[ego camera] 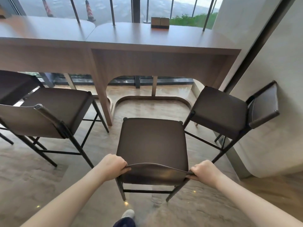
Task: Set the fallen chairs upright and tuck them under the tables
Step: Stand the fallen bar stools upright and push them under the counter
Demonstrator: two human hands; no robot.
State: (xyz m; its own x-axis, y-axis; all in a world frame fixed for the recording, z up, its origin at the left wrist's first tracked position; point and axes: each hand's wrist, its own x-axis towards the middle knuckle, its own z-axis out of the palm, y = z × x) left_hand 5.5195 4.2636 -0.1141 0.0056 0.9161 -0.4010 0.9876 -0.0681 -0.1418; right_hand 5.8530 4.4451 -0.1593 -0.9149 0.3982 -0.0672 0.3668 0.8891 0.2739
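The left hand (113,166) and right hand (204,171) each curl around an end of the backrest of the middle chair (152,145), which stands upright on the floor, facing the gap beneath the tabletop (131,36) but not yet tucked in. Judging by this, pushing it forward remains. The left chair (55,110) and right chair (226,110) stand upright too (neither fully under). Seats look dark, smooth and padded; frames are thin black metal; the tabletop shows matte wood grain.

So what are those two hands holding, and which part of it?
The middle chair, by the top edge of its backrest: left hand at one end, right hand at the other.
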